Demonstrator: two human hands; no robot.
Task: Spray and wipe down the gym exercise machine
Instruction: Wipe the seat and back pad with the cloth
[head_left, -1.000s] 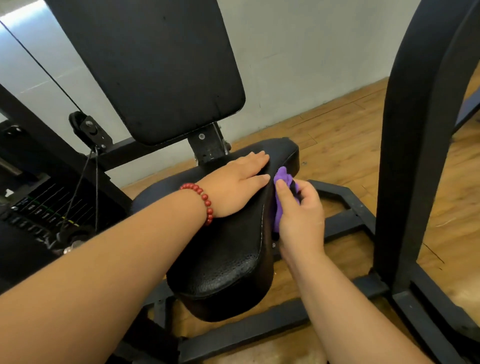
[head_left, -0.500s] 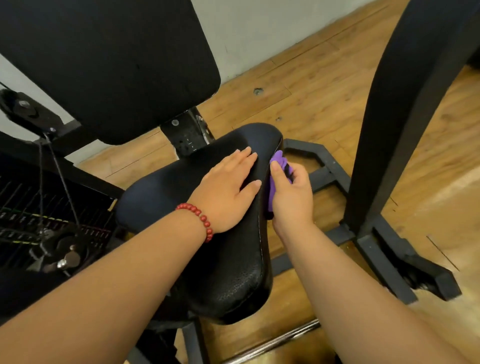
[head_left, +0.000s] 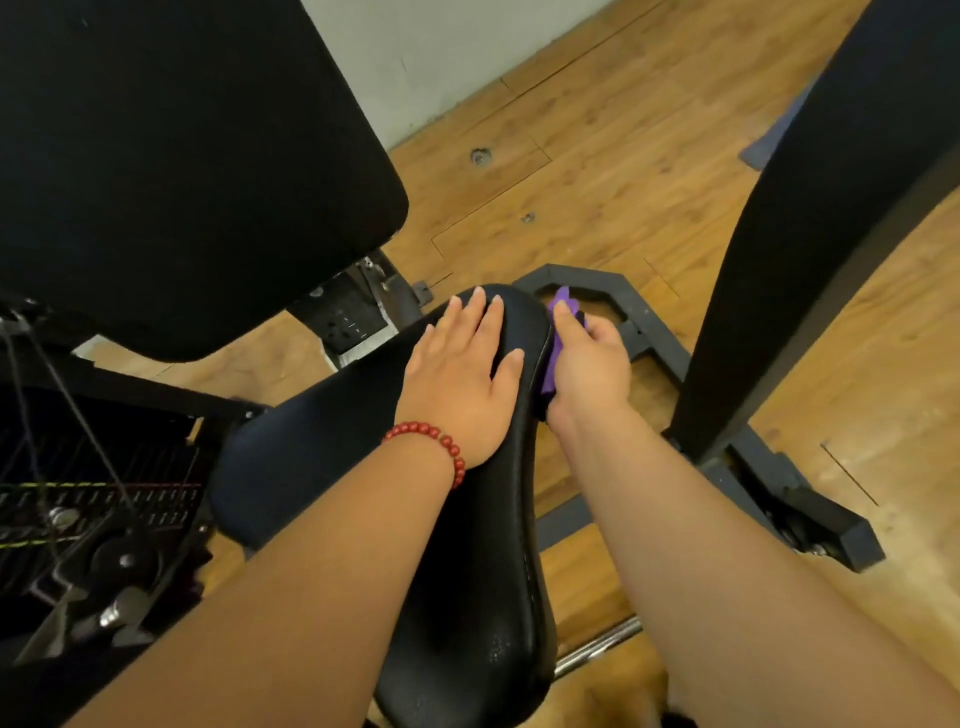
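The machine's black padded seat runs from the bottom centre up toward the middle of the head view. My left hand, with a red bead bracelet on the wrist, rests flat on the seat's far end with fingers straight. My right hand grips a purple cloth and presses it against the seat's right side edge near the far end. Most of the cloth is hidden between my hand and the seat. No spray bottle is in view.
The black backrest pad fills the upper left. The weight stack with cables sits at the left. A thick black upright post stands at the right on a dark floor frame. Wooden floor lies beyond.
The view has tilted down and closer over the seat. My right hand with the cloth has slid along the seat's right edge toward its far end; my left hand stays flat on the seat.
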